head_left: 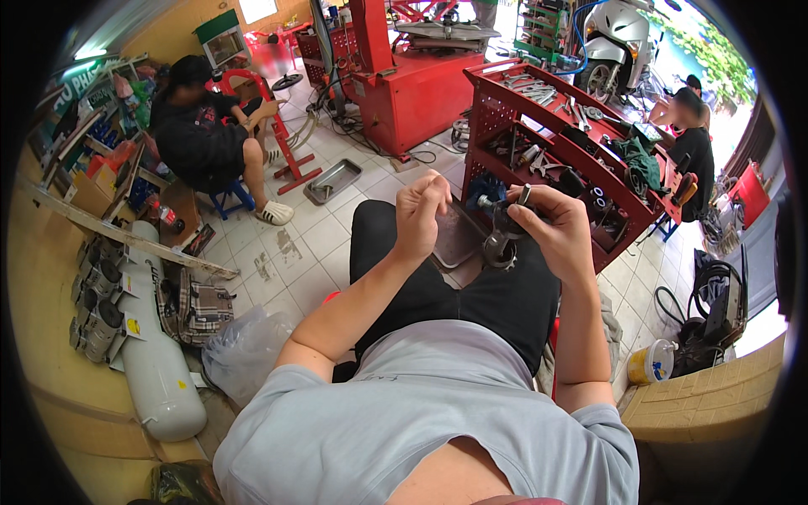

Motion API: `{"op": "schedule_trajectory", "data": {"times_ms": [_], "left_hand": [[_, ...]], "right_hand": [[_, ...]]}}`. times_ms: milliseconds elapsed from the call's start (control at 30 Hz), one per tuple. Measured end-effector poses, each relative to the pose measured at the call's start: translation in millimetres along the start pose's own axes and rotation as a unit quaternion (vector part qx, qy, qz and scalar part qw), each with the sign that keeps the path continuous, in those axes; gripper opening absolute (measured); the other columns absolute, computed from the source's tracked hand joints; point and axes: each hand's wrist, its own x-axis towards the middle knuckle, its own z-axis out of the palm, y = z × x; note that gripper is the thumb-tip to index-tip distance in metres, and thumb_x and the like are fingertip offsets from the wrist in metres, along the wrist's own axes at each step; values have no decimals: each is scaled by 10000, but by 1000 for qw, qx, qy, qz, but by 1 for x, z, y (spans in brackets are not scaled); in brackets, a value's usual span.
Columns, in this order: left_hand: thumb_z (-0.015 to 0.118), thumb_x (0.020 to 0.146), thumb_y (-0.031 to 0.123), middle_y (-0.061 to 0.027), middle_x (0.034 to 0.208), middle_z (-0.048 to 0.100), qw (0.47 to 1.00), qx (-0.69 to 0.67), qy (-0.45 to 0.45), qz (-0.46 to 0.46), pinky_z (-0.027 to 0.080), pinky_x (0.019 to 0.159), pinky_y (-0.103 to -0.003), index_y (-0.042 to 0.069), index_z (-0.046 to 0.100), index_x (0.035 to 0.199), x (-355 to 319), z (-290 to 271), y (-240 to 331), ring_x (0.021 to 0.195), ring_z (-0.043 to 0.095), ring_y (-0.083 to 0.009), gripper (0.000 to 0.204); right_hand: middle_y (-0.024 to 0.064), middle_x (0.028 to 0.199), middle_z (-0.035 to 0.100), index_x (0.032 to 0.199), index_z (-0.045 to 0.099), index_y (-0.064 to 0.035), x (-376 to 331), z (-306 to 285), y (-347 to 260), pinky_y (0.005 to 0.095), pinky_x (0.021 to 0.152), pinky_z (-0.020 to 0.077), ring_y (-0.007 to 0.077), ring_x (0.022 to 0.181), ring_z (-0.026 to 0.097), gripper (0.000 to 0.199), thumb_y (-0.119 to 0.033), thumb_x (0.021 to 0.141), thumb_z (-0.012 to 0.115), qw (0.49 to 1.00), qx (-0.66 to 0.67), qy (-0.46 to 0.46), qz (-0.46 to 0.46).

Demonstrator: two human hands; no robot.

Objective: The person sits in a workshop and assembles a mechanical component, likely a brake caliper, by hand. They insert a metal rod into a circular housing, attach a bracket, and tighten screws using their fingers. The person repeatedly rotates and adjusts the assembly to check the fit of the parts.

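In front of my lap, my left hand (421, 217) is raised with its fingers curled closed. Whatever it may be pinching is hidden or too small to name. To its right, my right hand (559, 227) grips a dark metal machine part (498, 244). A round ring shape with a toothed edge hangs at the part's lower end, and a shiny metal cylinder sticks up by my thumb and fingers. The two hands are apart. Below them, between my knees, lies a shallow metal tray (451, 263) on the floor.
A red tool cart (539, 126) with wrenches stands ahead right, near a red lift base (412, 105). Another metal tray (334, 181) lies on the tiles. One person (198, 126) sits left, others right. A grey gas cylinder (160, 353) and plastic bag (248, 353) are at left.
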Motion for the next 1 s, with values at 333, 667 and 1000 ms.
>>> {"op": "schedule_trajectory", "data": {"times_ms": [333, 667, 1000], "left_hand": [[610, 846, 257, -53, 1275, 542, 962, 44, -218, -156, 363, 959, -310, 52, 501, 1343, -1, 16, 5, 1128, 502, -127, 549], [501, 924, 214, -74, 955, 591, 985, -7, -90, -144, 360, 905, -304, 22, 623, 906, -4, 19, 6, 974, 505, -145, 228], [478, 895, 138, -73, 926, 592, 994, 0, 20, -106, 366, 878, -279, 29, 621, 887, 0, 12, 3, 963, 498, -141, 180]], "right_hand": [[50, 866, 706, 979, 714, 19, 0, 0, -5, 248, 749, 493, 87, 810, 629, 178, -78, 831, 723, 1000, 7, -17, -22], [44, 858, 708, 961, 712, 22, 1, -3, 4, 247, 738, 493, 69, 789, 615, 175, -92, 829, 730, 1000, 13, -11, 6], [47, 867, 696, 946, 702, 30, -3, 2, -3, 243, 756, 492, 76, 824, 616, 154, -73, 835, 723, 999, -1, -25, -28]]}}
